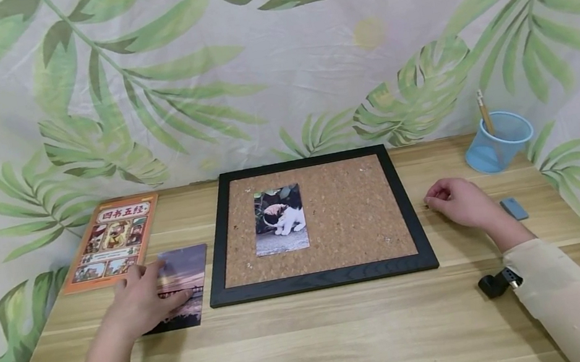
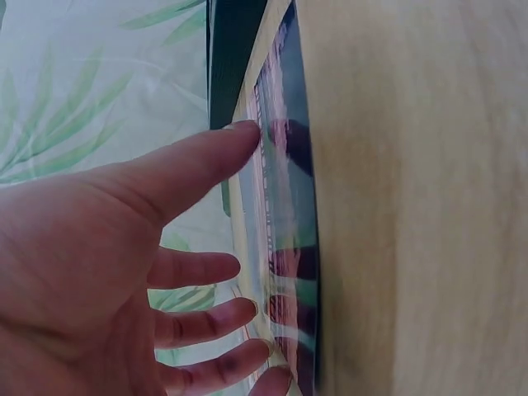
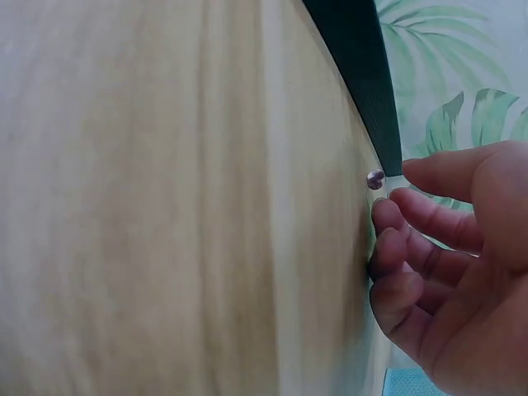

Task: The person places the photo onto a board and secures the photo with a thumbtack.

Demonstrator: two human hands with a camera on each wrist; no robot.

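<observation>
A photo print of a dusk sky (image 1: pixel 184 272) lies on the table left of the cork board. My left hand (image 1: pixel 136 301) is over it with fingers spread; in the left wrist view the thumb (image 2: pixel 235 140) and fingertips reach to its glossy surface, and whether they press on it I cannot tell. My right hand (image 1: pixel 459 202) is low beside the board's right edge, fingers bent. Just off its fingertips sits a small shiny metal pin or tack (image 3: pixel 375 179), with a gap showing between thumb and forefinger. A photo of a cat (image 1: pixel 281 223) lies on the cork board (image 1: pixel 351 215).
The board has a black frame (image 1: pixel 324 280), with small shiny pieces near the cork's corners. An orange book (image 1: pixel 117 238) lies at the left. A blue mesh cup (image 1: pixel 498 143) holding a pencil (image 1: pixel 485 114) stands back right; a blue-grey eraser-like block (image 1: pixel 514 209) lies near my right wrist.
</observation>
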